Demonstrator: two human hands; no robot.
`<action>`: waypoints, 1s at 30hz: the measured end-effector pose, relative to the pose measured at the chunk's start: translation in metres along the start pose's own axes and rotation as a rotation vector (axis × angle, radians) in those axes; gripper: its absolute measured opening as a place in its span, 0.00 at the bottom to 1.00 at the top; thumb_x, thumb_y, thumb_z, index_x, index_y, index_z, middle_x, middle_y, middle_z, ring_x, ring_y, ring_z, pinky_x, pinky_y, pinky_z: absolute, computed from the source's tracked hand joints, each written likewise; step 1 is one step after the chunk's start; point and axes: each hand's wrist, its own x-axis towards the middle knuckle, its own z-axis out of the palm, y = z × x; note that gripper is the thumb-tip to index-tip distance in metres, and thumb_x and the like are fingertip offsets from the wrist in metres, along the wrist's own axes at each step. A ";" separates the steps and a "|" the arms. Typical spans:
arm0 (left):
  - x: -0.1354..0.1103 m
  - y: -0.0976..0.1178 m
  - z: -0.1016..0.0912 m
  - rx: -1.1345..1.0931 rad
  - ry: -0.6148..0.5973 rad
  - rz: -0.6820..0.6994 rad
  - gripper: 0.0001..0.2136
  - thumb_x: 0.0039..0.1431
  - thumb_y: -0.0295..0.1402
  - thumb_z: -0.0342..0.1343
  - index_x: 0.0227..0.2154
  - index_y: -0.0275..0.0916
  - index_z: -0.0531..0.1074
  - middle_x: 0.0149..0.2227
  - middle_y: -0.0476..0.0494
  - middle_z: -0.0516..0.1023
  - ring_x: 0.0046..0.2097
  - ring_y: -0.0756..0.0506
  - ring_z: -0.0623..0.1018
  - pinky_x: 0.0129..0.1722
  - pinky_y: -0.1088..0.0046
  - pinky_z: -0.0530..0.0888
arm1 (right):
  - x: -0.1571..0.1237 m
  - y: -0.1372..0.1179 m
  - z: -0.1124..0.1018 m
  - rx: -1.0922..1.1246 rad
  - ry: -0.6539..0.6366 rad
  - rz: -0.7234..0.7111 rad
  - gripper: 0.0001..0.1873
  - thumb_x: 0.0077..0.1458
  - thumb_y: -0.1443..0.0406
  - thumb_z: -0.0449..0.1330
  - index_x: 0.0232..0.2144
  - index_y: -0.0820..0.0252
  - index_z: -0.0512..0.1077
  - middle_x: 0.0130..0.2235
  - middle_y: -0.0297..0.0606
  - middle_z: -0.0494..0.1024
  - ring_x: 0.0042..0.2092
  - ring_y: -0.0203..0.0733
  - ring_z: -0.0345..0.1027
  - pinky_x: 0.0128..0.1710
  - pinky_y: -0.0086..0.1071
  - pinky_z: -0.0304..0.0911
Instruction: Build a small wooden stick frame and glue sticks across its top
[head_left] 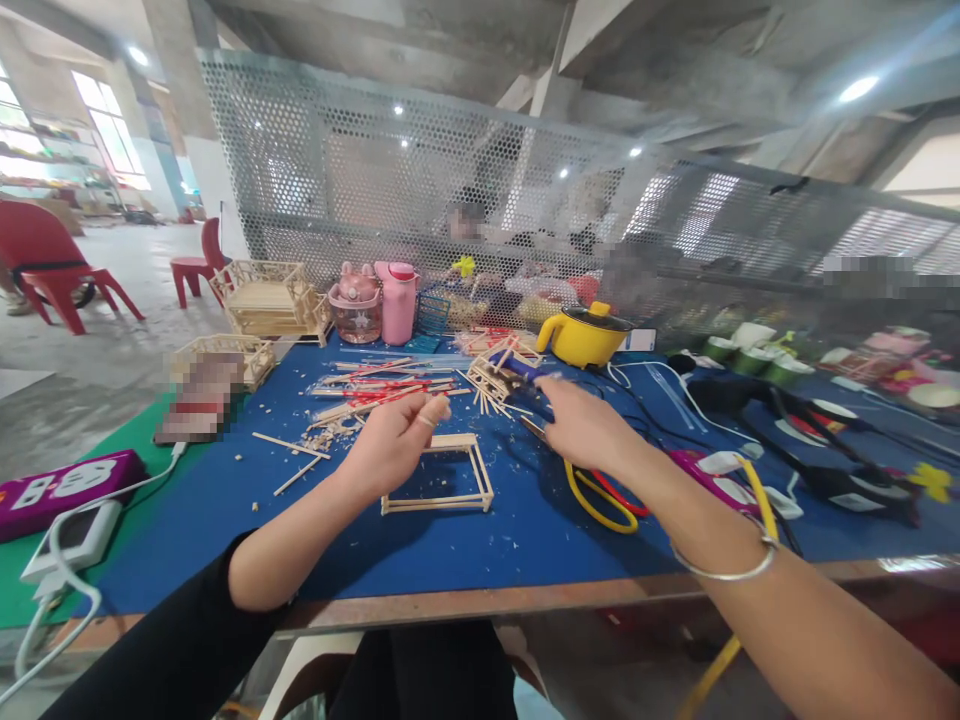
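Observation:
My left hand (397, 440) is closed in a pinch above the left side of a rectangular frame of thin wooden sticks (480, 480). Whatever lies between its fingertips is too small to make out. Blurred by motion, my right hand (581, 415) is at the end of a blue tool (521, 367); whether its fingers grip the tool cannot be seen. Beside that tool sits a small wooden stick structure (491, 382). Under my right hand lies a cutting tool with yellow and red handles (600, 500), its metal end partly hidden.
Loose wooden sticks (375, 385) and offcuts litter the blue mat (330, 545). Behind stand a pink bottle (397, 305), a yellow pot (585, 338) and a perforated metal screen (360, 180). Finished-looking stick structures (270, 300), a phone (199, 395) and cables lie left; more cables lie right.

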 end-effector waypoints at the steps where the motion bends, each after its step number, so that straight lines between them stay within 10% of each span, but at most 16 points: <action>1: 0.002 -0.002 -0.002 0.033 0.005 0.048 0.15 0.61 0.40 0.45 0.34 0.38 0.75 0.23 0.49 0.69 0.27 0.49 0.68 0.28 0.75 0.66 | 0.003 0.008 0.007 0.017 -0.076 -0.012 0.25 0.46 0.73 0.55 0.50 0.62 0.68 0.46 0.49 0.76 0.44 0.51 0.71 0.40 0.37 0.62; 4: 0.006 -0.010 -0.006 0.217 0.004 0.214 0.14 0.58 0.28 0.44 0.40 0.38 0.75 0.30 0.46 0.70 0.35 0.46 0.70 0.39 0.72 0.68 | 0.008 0.019 0.034 0.035 -0.174 -0.025 0.19 0.49 0.66 0.58 0.45 0.61 0.72 0.43 0.47 0.79 0.42 0.51 0.73 0.37 0.36 0.64; 10: 0.007 -0.024 -0.005 0.425 -0.065 0.249 0.28 0.55 0.22 0.46 0.60 0.42 0.59 0.34 0.47 0.76 0.35 0.47 0.74 0.40 0.74 0.69 | 0.011 0.007 0.042 0.030 -0.003 -0.004 0.38 0.50 0.43 0.56 0.52 0.66 0.67 0.53 0.57 0.71 0.53 0.61 0.64 0.47 0.46 0.59; 17: 0.001 -0.027 0.006 0.475 -0.066 0.233 0.29 0.58 0.27 0.50 0.63 0.48 0.54 0.39 0.50 0.81 0.42 0.45 0.78 0.44 0.71 0.71 | 0.009 -0.031 0.020 0.395 0.196 -0.611 0.14 0.63 0.58 0.52 0.39 0.58 0.75 0.35 0.37 0.81 0.37 0.40 0.72 0.43 0.37 0.55; 22: 0.005 -0.022 -0.014 0.435 0.097 0.251 0.24 0.57 0.33 0.54 0.58 0.43 0.63 0.47 0.42 0.78 0.48 0.43 0.75 0.49 0.67 0.69 | 0.016 -0.029 0.038 0.434 0.219 -0.609 0.12 0.61 0.63 0.53 0.32 0.60 0.75 0.32 0.37 0.81 0.34 0.40 0.71 0.40 0.36 0.54; 25: 0.007 -0.034 -0.043 0.336 0.358 0.023 0.24 0.58 0.36 0.52 0.58 0.40 0.62 0.38 0.43 0.80 0.38 0.45 0.77 0.40 0.69 0.72 | 0.015 -0.022 0.047 0.456 0.171 -0.593 0.12 0.61 0.64 0.54 0.31 0.60 0.75 0.31 0.37 0.81 0.34 0.40 0.71 0.39 0.35 0.55; 30: -0.004 -0.061 -0.059 0.151 0.120 -0.400 0.22 0.55 0.41 0.54 0.51 0.36 0.67 0.27 0.45 0.78 0.24 0.50 0.73 0.22 0.76 0.68 | 0.012 -0.022 0.056 0.420 0.158 -0.602 0.13 0.60 0.63 0.54 0.29 0.59 0.75 0.28 0.36 0.80 0.32 0.40 0.70 0.37 0.35 0.54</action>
